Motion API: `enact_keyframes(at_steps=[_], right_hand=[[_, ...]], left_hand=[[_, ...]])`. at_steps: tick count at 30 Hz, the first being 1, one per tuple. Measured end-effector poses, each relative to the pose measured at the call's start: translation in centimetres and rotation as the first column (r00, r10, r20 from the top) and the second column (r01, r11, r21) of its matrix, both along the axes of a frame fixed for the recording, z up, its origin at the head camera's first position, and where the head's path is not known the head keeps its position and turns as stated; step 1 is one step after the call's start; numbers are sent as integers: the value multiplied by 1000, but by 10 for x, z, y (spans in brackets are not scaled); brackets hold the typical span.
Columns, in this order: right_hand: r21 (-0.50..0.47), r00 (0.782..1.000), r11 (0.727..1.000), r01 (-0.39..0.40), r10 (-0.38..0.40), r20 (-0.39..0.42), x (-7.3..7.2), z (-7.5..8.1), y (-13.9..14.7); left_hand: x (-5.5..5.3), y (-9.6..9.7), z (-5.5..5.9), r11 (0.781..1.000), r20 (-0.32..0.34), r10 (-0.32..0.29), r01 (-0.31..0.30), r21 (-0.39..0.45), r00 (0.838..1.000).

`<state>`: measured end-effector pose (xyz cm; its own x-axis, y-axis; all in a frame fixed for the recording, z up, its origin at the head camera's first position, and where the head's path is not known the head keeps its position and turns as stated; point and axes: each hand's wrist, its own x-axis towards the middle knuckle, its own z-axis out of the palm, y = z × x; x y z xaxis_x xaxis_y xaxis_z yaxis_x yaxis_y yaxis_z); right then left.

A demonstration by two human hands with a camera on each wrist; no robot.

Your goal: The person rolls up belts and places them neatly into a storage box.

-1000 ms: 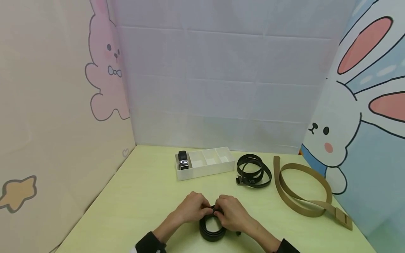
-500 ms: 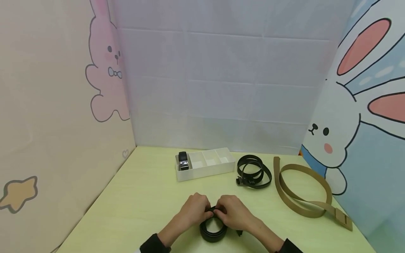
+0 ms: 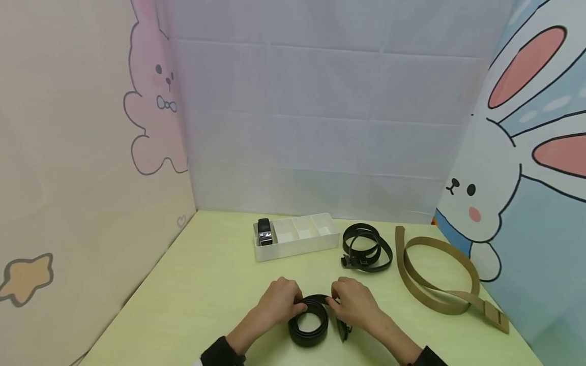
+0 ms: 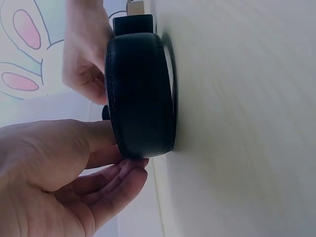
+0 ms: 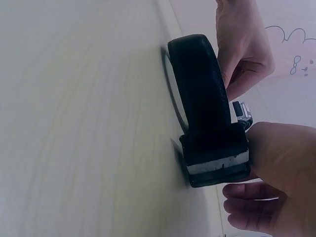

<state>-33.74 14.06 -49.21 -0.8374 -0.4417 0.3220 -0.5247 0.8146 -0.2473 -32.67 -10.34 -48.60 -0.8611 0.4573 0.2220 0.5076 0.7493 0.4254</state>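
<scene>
A black leather belt [image 3: 305,339] stands on its edge near the front of the table, wound into a round coil. My left hand [image 3: 280,301] pinches the far left side of the coil between thumb and fingers. My right hand [image 3: 356,304] grips the belt's outer end at the coil's right, close to the buckle [image 5: 218,163]. A short length of strap bridges the gap between the coil and my right fingers. In the left wrist view, the coil's stitched outer face [image 4: 140,94] stands over the tabletop, with my left fingertips at its rim.
Behind the hands stands a white divided tray [image 3: 297,249], a rolled black belt with a silver buckle [image 3: 265,232] in its left compartment. To its right lie a loosely coiled black belt [image 3: 366,248] and a tan webbing belt [image 3: 439,305]. Fabric walls surround the table.
My right hand has moved right, away from my left hand, drawing the buckle end out from the coil. The left hand stays at the coil.
</scene>
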Motion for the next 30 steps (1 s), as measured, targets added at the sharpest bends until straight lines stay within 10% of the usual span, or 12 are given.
enact_keyframes(at_steps=[16,30], right_hand=[[-14,984,994,-111,112,137,-3,21,8],[141,966,988,-61,94,-240,19,14,1]], left_hand=[[-17,-7,0,999,-46,46,-47,-18,998],[-45,-13,-17,996,-113,86,-86,3,990]])
